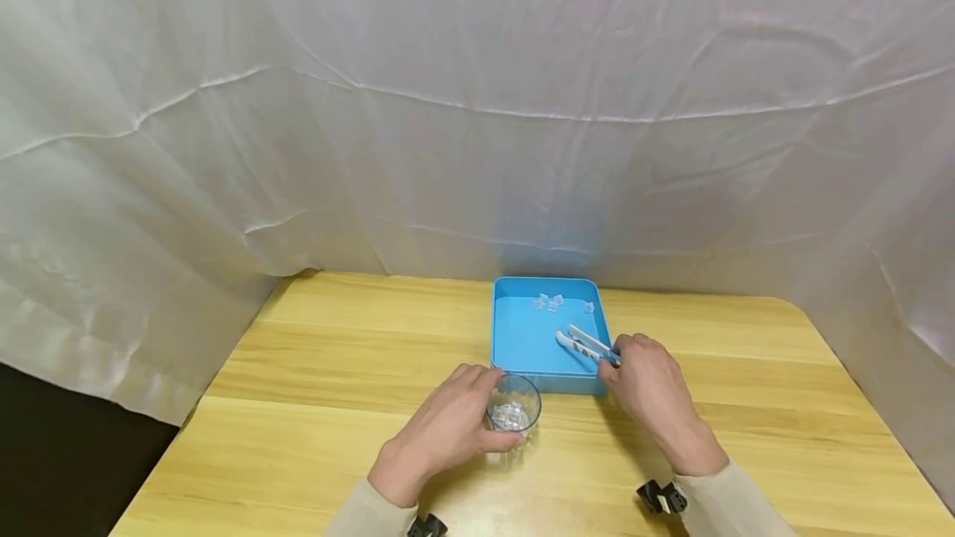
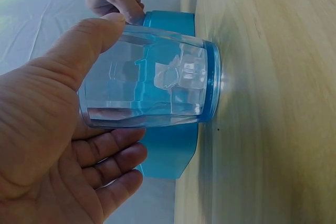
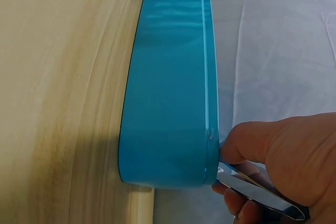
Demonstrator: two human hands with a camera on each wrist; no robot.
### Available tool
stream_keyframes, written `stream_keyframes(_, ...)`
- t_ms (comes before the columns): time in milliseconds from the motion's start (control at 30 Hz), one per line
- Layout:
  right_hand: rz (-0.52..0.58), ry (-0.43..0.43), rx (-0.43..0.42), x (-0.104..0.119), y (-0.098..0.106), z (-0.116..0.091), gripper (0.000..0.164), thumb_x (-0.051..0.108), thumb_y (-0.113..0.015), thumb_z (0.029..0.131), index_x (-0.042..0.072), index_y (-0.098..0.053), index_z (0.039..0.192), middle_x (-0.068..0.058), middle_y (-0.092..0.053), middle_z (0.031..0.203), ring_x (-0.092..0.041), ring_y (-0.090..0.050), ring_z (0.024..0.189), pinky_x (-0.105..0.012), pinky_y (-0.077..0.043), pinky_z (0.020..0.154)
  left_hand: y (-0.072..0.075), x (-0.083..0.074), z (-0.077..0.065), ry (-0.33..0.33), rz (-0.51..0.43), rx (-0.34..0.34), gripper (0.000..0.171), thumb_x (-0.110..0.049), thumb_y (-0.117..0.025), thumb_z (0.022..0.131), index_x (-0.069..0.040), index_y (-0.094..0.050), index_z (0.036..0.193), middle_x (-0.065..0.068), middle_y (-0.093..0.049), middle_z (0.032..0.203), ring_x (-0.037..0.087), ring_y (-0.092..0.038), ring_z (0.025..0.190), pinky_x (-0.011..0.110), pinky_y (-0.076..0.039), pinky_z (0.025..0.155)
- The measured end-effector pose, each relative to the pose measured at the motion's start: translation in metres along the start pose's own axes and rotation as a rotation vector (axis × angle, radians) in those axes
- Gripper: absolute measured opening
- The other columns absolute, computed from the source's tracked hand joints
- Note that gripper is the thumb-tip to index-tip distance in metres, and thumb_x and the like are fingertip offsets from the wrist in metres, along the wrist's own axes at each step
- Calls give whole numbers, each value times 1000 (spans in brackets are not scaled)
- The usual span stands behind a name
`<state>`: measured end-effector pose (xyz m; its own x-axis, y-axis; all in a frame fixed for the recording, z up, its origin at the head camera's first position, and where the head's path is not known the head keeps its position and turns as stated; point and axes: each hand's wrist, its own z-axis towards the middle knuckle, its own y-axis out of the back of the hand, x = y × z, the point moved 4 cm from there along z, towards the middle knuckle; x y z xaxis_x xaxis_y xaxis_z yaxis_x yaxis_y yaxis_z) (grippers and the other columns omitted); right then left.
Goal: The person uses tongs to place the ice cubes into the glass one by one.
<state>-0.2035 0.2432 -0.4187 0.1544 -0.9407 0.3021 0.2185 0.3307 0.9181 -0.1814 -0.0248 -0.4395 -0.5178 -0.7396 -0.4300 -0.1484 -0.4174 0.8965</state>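
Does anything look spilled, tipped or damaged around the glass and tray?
Nothing stands out. The glass looks upright, held by the left hand, with clear cubes inside. The loose cubes lie within the blue tray, one apart from the cluster, and I see no spill or crack.

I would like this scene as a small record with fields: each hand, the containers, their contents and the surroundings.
Left hand: thumb and fingers around the glass
Right hand: holds white tongs, tips apart, over the blue tray
Glass position: upright on the table, on the tray's near side
Glass contents: clear pieces
Tray contents: several loose clear pieces, mostly toward its far side
Background: pale cloth
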Motion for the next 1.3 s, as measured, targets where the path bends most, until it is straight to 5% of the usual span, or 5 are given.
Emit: stream_keyframes(1300,-10,19,-65,0,-5,2,17,9,-75,88,-4,-65,86,-6,-54,72,-21,-45,64,-32,-41,55,-1,1,-1,-26,-5,-6,82,-56,-85,84,-9,-58,145,5,-66,136,19,-59,124,37,-56,105)
